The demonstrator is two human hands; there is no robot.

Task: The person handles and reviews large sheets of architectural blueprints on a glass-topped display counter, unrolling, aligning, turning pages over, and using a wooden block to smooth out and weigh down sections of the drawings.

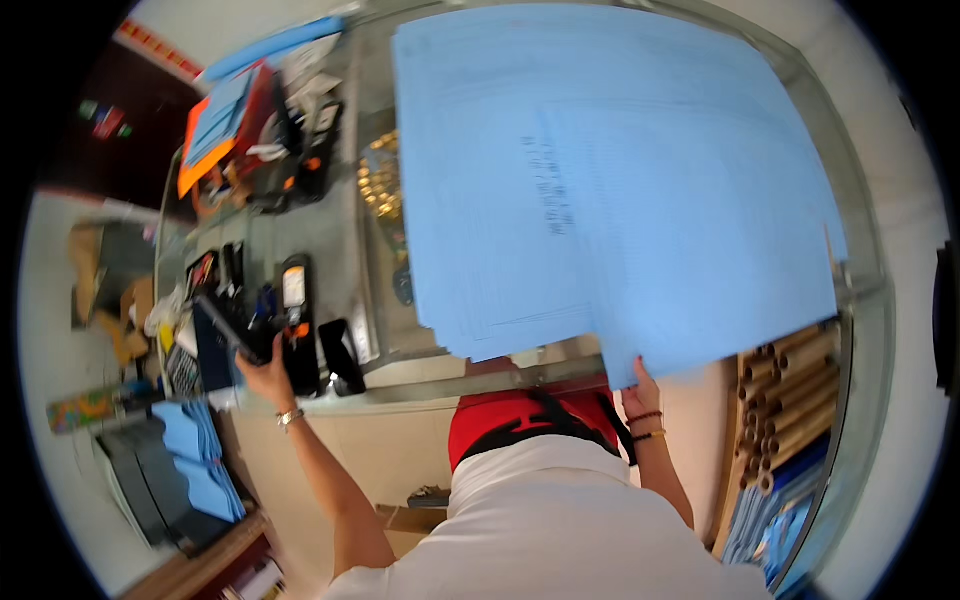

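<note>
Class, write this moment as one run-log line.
left hand: grips black handheld device | right hand: holds blue paper sheets | sheets lie on glass counter

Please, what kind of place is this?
Probably a print or copy shop counter. The right hand holds a large stack of blue paper sheets on a glass counter, cardboard tubes are stored alongside, and the left hand grips a black handheld tool.

Large paper sheets [610, 190] lie on a glass counter [330, 240], tools [290, 320] at their left, cardboard tubes [790, 390] beneath right.
</note>
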